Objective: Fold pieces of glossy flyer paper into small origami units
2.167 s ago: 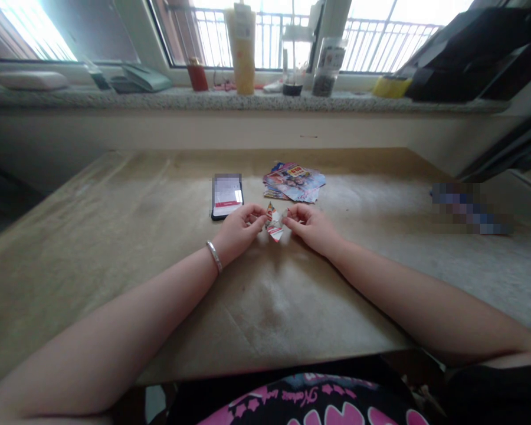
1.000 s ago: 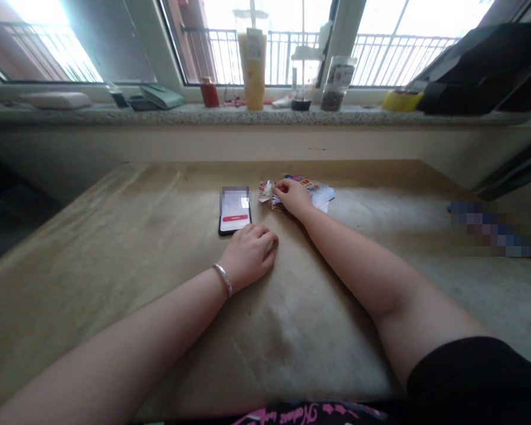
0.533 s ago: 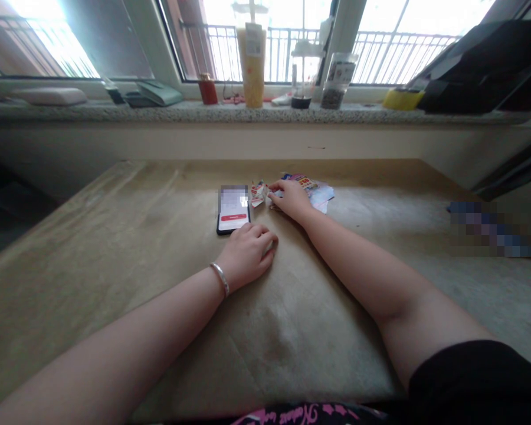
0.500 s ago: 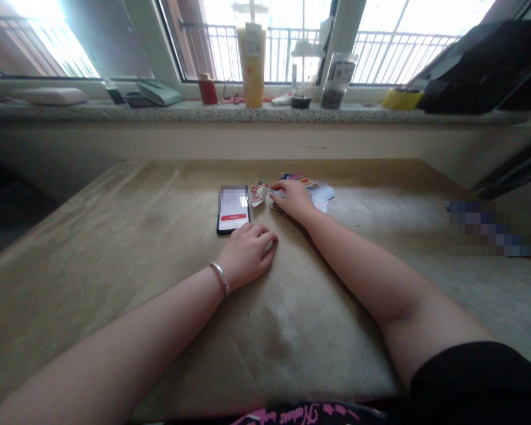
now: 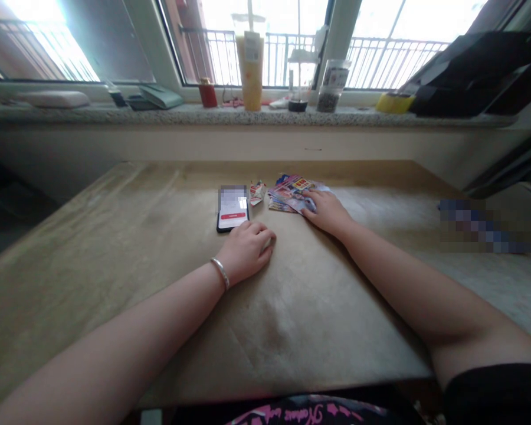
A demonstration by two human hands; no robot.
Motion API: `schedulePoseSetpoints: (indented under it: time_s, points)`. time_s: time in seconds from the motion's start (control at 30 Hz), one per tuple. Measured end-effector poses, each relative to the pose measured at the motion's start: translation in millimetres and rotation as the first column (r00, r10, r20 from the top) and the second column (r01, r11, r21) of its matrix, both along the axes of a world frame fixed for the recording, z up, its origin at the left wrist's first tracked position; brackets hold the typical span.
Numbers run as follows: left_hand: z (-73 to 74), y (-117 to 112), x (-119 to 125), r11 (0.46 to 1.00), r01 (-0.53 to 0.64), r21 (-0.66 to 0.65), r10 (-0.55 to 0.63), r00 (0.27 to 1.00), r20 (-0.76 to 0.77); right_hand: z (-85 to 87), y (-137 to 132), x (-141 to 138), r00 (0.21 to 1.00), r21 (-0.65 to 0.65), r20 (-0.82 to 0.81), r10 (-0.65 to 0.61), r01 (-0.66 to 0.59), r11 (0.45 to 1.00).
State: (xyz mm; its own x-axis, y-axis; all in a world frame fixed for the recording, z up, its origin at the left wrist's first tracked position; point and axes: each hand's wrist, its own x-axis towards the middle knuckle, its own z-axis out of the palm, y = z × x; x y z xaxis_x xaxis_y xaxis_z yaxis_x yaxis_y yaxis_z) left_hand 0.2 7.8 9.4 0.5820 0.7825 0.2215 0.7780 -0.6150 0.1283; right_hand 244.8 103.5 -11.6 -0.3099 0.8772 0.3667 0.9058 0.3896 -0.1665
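My left hand (image 5: pixel 248 248) rests on the table just below a lit phone (image 5: pixel 233 209), its fingers curled. Something pale shows between thumb and fingers, too small to name. My right hand (image 5: pixel 330 211) lies at the right edge of a small pile, with thumb and fingers closed on a colourful printed packet (image 5: pixel 294 190) on top. Under it, the edges of more printed packets (image 5: pixel 281 205) stick out toward me. Between phone and pile sits a crumpled red-and-white wrapper (image 5: pixel 257 193), touched by neither hand.
A blurred, flat bluish item (image 5: pixel 484 227) lies on the table's right side. Along the stone windowsill (image 5: pixel 159 116) stand a tall yellow drink cup (image 5: pixel 252 71), a red container (image 5: pixel 207 93), a clear cup, a jar, a yellow object (image 5: pixel 393 103) and a black bag (image 5: pixel 469 77).
My right hand has moved right, from the pile's left side to its right edge. The top now shows a colourful printed face where white and pale blue showed before. My left hand stays put.
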Motion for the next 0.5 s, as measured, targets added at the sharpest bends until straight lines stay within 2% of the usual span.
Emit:
schedulePoseSetpoints:
  time_s: [0.17, 0.3, 0.5]
  points:
    - [-0.6, -0.2, -0.9, 1.0, 0.02, 0.008, -0.02, 1.0, 0.005, 3.7, -6.4, 3.0, 0.998, -0.053, -0.016, 0.066, -0.067, 0.996]
    - [0.1, 0.2, -0.7, 1.0, 0.023, 0.011, -0.023, 1.0, 0.002, 5.6, -12.5, 0.2, 0.993, -0.075, 0.095, 0.076, -0.069, 0.995]
    - [-1.5, 2.0, -1.6, 0.999, 0.045, 0.014, -0.045, 0.999, -0.007, 12.7, -21.6, -3.2, 0.972, -0.019, 0.223, 0.071, -0.069, 0.997]
